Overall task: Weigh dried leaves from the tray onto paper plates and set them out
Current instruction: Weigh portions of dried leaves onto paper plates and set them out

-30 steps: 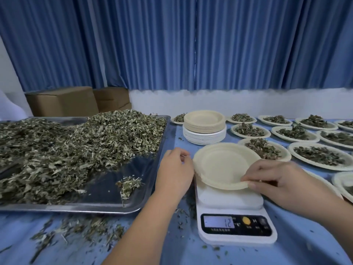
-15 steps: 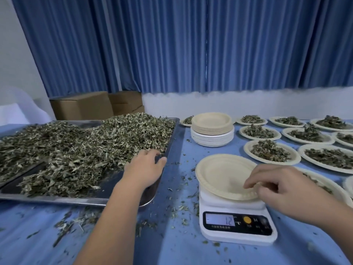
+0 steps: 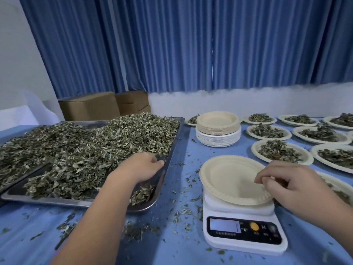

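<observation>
In steel tray (image 3: 57, 201): L fingers (image 3: 152, 160) in flaky leaves (image 3: 86, 150).

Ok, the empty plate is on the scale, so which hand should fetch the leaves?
Left. The left hand rests on the dried leaves in the tray. The right hand is at the rim of the plate on the scale, farther from the tray.

The blue table (image 3: 172, 245) carries a metal tray (image 3: 47, 199) at left, a white scale (image 3: 242, 232) near right, a stack of empty paper plates (image 3: 217, 131) far centre, filled plates (image 3: 255, 148) at right, and scattered leaf crumbs (image 3: 137, 230) between.
</observation>
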{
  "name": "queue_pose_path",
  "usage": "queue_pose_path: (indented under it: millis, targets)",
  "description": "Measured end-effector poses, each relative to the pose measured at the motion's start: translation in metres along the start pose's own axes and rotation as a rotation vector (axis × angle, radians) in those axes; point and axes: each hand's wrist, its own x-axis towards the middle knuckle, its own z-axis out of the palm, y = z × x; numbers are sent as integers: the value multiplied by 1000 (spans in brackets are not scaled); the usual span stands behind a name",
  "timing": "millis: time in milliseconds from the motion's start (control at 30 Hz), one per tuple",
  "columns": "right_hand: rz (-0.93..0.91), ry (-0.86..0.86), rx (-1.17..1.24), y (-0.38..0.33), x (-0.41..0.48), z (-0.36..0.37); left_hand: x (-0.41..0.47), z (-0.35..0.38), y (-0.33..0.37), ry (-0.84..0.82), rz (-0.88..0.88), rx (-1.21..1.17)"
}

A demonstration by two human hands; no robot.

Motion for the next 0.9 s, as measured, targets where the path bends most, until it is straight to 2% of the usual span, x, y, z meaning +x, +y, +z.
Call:
queue_pose_path:
  millis: [167, 267, 333, 433, 733, 833, 900]
  targets:
    - [-14, 20, -21, 6, 2, 0, 40, 5, -22, -36, 115, 372]
    - [1, 22, -33, 9, 3, 0, 62, 0, -37, 10, 81, 545]
    - [17, 16, -34, 11, 3, -1, 73, 0, -45, -62, 13, 519]
    - [38, 4, -40, 14, 3, 0, 83, 2, -49, -211, -4, 327]
    - [68, 58, -34, 12, 2, -4, 51, -13, -30, -313, 193, 233]
    - [28, 128, -36, 7, 1, -8, 26, -14, -26, -221, 266, 206]
    - [21, 177, -14, 6, -1, -9, 10, -10, -25, -144, 228, 228]
